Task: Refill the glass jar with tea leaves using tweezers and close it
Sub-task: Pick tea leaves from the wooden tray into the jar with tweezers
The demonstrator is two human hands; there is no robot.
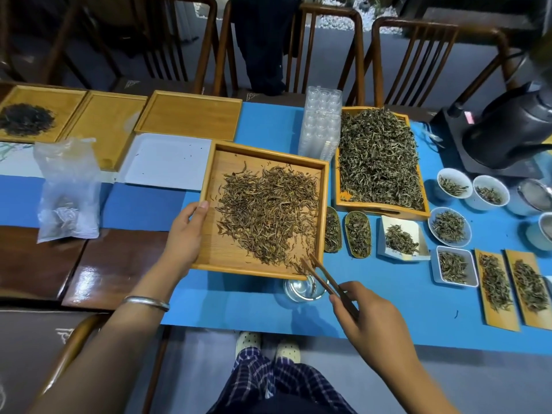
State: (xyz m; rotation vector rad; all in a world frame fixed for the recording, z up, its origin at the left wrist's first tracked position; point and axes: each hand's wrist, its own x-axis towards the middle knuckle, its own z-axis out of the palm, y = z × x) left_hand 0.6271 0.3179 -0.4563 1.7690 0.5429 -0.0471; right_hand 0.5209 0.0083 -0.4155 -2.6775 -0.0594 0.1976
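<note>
Now the left hand (186, 234) grips the left rim of the square pale-wood tray (209, 189), thumb over the rim's top and fingers out of sight underneath, and seems to hold it tilted, with its near right corner out over the clear glass jar (303, 291). That jar stands open on the blue table cover (268, 121) close to the table's near edge, half hidden under the tray; no lid for it can be made out. The loose brown tea leaves (268, 213) lie spread across the tray's middle and thin out toward that near right corner. Further right, the right hand (369, 316) pinches the dark wooden tweezers (328, 283) between thumb and fingers near their top end; the two tips rest slightly apart among the leaves at the corner, and whether they have any leaf between them cannot be told

To do this step well, I would keep the tray's corner held steady directly above the jar mouth, with only a gentle slope so the heap does not slide all at once. Draw small bunches toward the corner with the tips, close lightly to avoid snapping the dry leaves, and let go low over the opening so nothing scatters onto the cover
</note>
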